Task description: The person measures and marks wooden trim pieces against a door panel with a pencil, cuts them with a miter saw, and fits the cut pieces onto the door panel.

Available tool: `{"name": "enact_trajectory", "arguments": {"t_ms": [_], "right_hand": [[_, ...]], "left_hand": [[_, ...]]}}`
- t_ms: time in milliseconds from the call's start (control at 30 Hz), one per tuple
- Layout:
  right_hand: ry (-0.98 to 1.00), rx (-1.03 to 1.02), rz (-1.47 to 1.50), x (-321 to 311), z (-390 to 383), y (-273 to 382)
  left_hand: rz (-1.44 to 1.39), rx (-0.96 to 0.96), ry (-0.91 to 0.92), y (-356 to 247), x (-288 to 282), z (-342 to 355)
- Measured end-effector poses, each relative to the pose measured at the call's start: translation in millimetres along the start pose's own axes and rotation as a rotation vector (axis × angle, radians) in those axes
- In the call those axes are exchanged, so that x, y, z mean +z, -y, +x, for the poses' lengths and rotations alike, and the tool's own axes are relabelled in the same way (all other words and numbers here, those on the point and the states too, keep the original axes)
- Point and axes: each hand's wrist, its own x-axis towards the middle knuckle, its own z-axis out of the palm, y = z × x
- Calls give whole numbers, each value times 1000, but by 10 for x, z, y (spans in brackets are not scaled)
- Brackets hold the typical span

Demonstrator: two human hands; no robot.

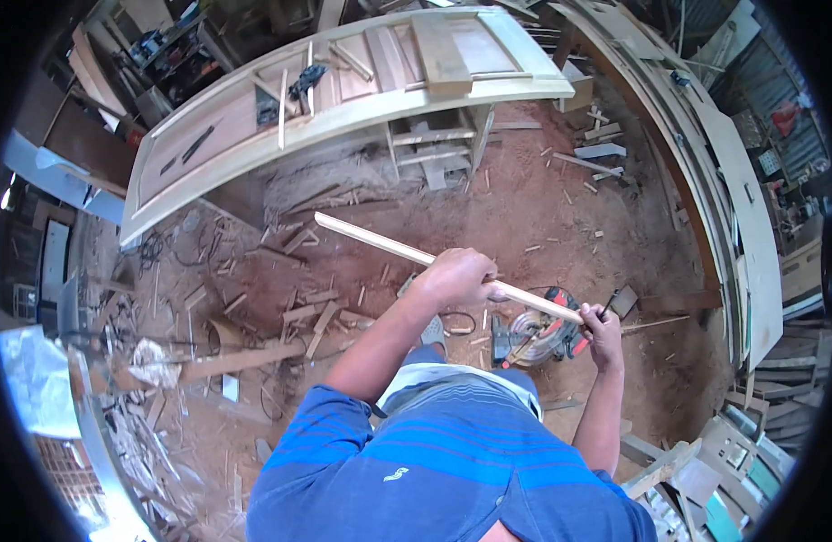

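Note:
A long, narrow wooden strip (371, 238) slants across in front of my body, its far end up to the left. My left hand (459, 276) is wrapped round the strip near its middle. At the strip's right end, my right hand (602, 336) pinches the wood between thumb and fingers. A thin dark stick-like thing (613, 295) pokes up out of the right hand; its exact kind is too small to tell. Below the strip, on the ground between the hands, stands a miter saw (533, 339) with red and dark parts, partly covered by the strip.
Ahead, a panelled wooden door (244, 167) lies on supports, with loose strips, a thick wooden block (443, 63) and a dark crumpled thing (307, 81) on it. Long boards (736, 208) are stacked at the right. Offcuts (321, 325) litter the dirt floor at the left.

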Motion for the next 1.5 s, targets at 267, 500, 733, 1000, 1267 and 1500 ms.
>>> {"name": "enact_trajectory", "arguments": {"t_ms": [267,500,733,1000,1267,1500], "right_hand": [[773,22,-676,1018,348,1190],[557,-154,-323,1370,1563,997],[-5,-449,-399,1463,3959,1452],[-10,-547,-685,1763,7228,2235],[-4,-571,-748,2292,8981,2463],[-30,-618,-861,2515,9383,2488]], "left_hand": [[38,61,153,449,-608,501],[89,224,-457,850,-915,1092],[-10,-35,-362,1671,-960,1951],[-287,-327,-286,1970,-782,3681],[-330,-397,-240,2165,-1080,4509],[-404,-294,-213,2828,-1417,5355]]}}
